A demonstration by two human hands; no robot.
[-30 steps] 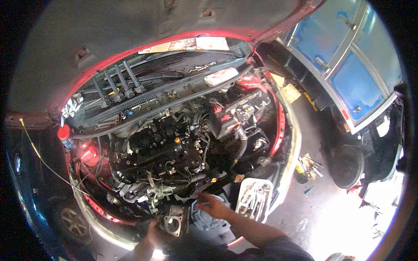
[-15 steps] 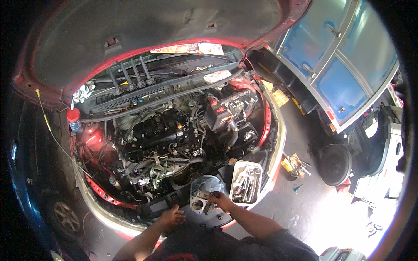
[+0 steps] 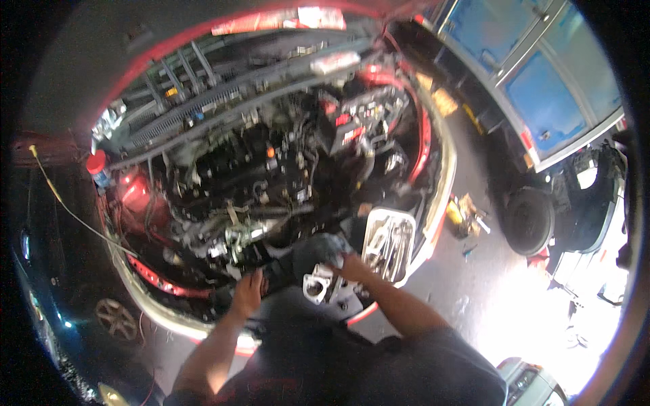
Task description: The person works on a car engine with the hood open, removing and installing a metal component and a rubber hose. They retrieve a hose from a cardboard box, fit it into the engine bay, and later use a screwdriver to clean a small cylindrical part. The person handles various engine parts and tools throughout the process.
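My right hand [image 3: 349, 266] grips the crumpled blue-grey cloth [image 3: 328, 245] at the front of the engine bay. Just below and left of it, a silver metal part with a round bore [image 3: 327, 290] rests on the front panel [image 3: 344, 303]. My left hand [image 3: 250, 289] is at the dark front edge, left of that part, its fingers blurred; I cannot tell whether it holds anything. A white tray of metal tools and parts [image 3: 389, 247] sits just right of my right hand. Behind both hands is the black engine [image 3: 230, 172], with loose hoses and fittings.
The battery [image 3: 355, 118] sits back right. A red-capped container [image 3: 97, 167] stands at the left fender; the raised hood [image 3: 81, 61] arches overhead. A blue panelled vehicle [image 3: 542, 108], a round black bin [image 3: 529, 223] and scattered tools [image 3: 464, 216] are at right, a dark car at left.
The metal part passed from my left hand to my right and is now let go on the panel. My right hand has moved up onto the cloth. The view has shifted and blurred.
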